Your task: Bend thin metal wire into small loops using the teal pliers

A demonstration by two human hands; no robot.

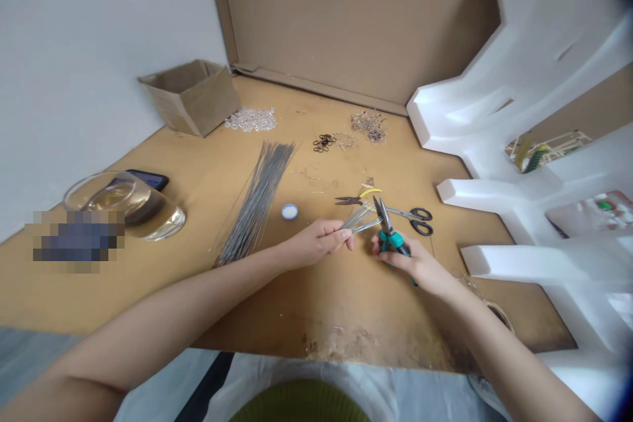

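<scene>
Between the thumb and fingers of my left hand (324, 242) is a small bundle of thin metal wires (363, 216), fanned out toward the right. My right hand (413, 260) grips a pair of pliers (393, 237) with teal and black handles. The jaws point up and away, close beside the wire ends; whether they touch a wire I cannot tell. Behind my hands lie yellow-handled pliers (359, 198) and black-handled scissors (419, 221). A long sheaf of straight wires (260, 201) rests left of my left hand, with a small white and blue round lid (289, 211) nearby.
A cardboard box (192, 102) stands at the back left beside a pile of clear rings (252, 119). Black rings (324, 143) and tangled wire pieces (370, 125) lie farther back. At left are a glass of liquid (163, 217) and a phone (148, 178). White foam pieces (514, 261) border the right.
</scene>
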